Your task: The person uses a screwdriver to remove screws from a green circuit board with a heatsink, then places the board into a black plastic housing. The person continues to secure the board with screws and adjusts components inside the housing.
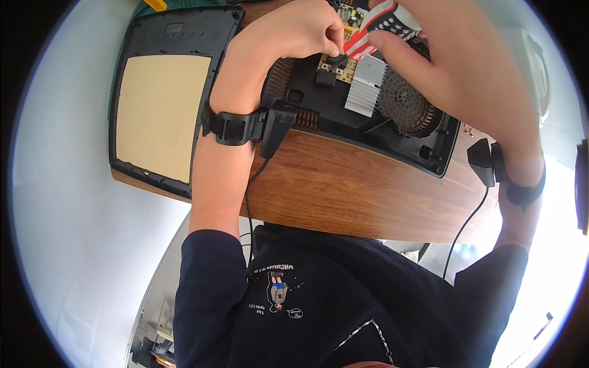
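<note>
Above the circuit board my right hand is closed round a thick screwdriver, its handle patterned in red, white and black with stars. A thin dark shaft appears to point down toward the board's near left part. Just left of it, my left hand pinches thumb and fingertips together over the board; whatever they hold is too small to make out. The board sits in an opened black appliance housing, beside a finned silver heat sink and a round dark fan.
A black cover with a tan panel lies at the left on a green mat. Small brass-coloured screws rest right of the housing on the wooden table. Cables trail from black devices strapped to my wrists.
</note>
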Available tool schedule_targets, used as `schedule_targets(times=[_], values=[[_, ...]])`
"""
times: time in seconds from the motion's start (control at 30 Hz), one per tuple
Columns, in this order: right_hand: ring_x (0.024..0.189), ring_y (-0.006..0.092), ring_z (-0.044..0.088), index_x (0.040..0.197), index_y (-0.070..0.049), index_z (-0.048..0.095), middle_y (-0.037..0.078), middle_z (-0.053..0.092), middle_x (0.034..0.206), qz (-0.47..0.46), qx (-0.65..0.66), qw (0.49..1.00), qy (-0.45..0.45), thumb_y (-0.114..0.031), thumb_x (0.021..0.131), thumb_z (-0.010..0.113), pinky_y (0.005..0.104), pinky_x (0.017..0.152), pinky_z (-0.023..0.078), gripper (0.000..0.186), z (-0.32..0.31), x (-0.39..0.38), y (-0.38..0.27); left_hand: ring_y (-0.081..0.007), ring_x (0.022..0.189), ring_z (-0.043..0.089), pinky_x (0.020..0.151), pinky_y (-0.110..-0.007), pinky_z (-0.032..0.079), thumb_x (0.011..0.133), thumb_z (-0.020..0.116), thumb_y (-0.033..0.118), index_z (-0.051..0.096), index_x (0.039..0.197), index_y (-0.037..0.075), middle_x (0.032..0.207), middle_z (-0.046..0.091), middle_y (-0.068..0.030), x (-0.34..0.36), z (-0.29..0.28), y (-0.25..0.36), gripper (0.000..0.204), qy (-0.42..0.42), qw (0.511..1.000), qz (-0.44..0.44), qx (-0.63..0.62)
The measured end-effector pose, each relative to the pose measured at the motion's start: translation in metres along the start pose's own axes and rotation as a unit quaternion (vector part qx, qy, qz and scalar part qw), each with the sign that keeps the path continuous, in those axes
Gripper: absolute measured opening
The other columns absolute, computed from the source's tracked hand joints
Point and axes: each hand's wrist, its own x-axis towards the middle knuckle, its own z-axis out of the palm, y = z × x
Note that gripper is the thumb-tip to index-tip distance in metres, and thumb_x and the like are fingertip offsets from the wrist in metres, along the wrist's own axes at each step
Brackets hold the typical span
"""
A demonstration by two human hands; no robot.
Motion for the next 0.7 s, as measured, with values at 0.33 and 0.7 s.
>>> schedule_targets(times=[0.33, 0.7], values=[[0.090, 0.0357, 0.067, 0.136, -0.003, 0.059, 0.018, 0.067, 0.101, 0.008, 0.049, 0.999, 0.013, -0.013, 0.088, 0.073, 0.0421, 0.077, 0.054, 0.051, 0.002, -0.002, 0.004, -0.0333, 0.075, 0.070, 0.071, -0.043, 0.053, 0.081, 0.077, 0.007, 0.074, 0.090, -0.005, 0.082, 0.072, -0.0222, 0.000, -0.003, 0.005, 0.016, -0.016, 1.000, -0.002, 0.021], [0.096, 0.0350, 0.068, 0.134, 0.001, 0.059, 0.018, 0.069, 0.104, -0.040, 0.119, 0.987, 0.096, 0.000, 0.079, 0.070, 0.0409, 0.083, 0.056, 0.057, 0.007, -0.007, 0.000, -0.0316, 0.078, 0.072, 0.073, -0.042, 0.054, 0.081, 0.079, 0.009, 0.076, 0.093, -0.004, 0.084, 0.073, -0.0218, -0.002, -0.008, 0.011, 0.017, -0.030, 0.999, -0.016, 0.034]])
